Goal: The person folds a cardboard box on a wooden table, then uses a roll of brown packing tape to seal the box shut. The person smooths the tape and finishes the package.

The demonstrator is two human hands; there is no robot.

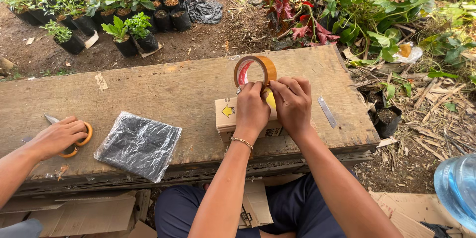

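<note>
Outdoor plant nursery: bare soil, rows of seedlings in black grow bags (126, 44) behind a weathered wooden plank worktop (163, 86).

At the worktop's left front edge, a co-worker's hand (57, 136) rests closed over orange-handled scissors (82, 141). Just right of it, near the front edge, lies a flat black packet in clear plastic wrap (138, 144).

Right of centre, at the front edge, stands a small cardboard box (227, 114) with a yellow arrow on its side. The person's left hand (252, 109), a bracelet at its wrist, sits on the box top with fingers curled and pinching the tape end. A roll of brown packing tape (255, 70) stands upright just behind, touching those fingers. The right hand (293, 104) presses against the left, fingers bent, gripping the same tape end over the box.

Near the right edge lies a narrow metal blade (327, 111), apart from the hands.
</note>
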